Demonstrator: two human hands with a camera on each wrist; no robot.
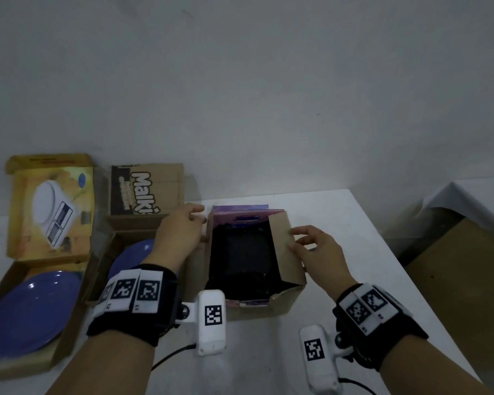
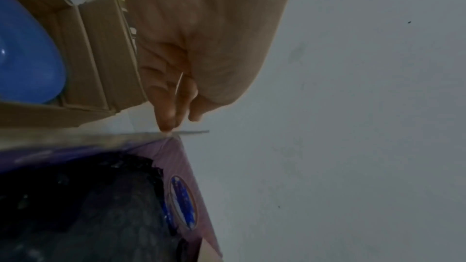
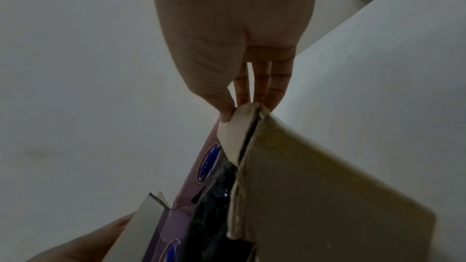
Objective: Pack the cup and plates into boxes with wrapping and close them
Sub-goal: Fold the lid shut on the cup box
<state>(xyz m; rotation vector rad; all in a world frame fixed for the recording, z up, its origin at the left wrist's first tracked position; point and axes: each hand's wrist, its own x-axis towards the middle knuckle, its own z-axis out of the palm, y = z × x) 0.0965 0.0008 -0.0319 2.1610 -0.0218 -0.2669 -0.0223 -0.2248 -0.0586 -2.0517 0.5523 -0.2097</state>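
A white table (image 1: pixel 311 352) set against a pale wall carries three open cardboard boxes. The central purple-lined box (image 1: pixel 280 305) stands between the person's two hands, evidently so that its flaps can be folded shut from both sides at once.

To the left, two shallow cartons lie with lids thrown back, likely awaiting their turn. The kitchen-scale box (image 1: pixel 26 363) at the far left holds a blue plate (image 1: pixel 32 312), bare and unwrapped. The Malkist carton (image 1: pixel 146 192) beside it holds a second blue plate (image 1: pixel 131 258), also with no wrapping visible.

Inside the central box sits a dark, crinkled black wrapping (image 1: pixel 243 260) that fills the cavity. The cup itself cannot be seen; judging by the task, it probably lies inside that wrapping.

The right hand (image 1: pixel 317 249) pinches the top edge of the right flap (image 1: pixel 285 249), thumb on the inner face and fingers (image 3: pixel 262 85) behind, tilting it inward over the contents. The left hand (image 1: pixel 180 232) rests at the outer face of the left flap (image 1: pixel 209 232), its fingers (image 2: pixel 166 105) held close together and lightly bent, tips touching the flap's rim; whether the thumb also clamps it cannot be told.

The box remains open, and closing it appears to be the step in hand.
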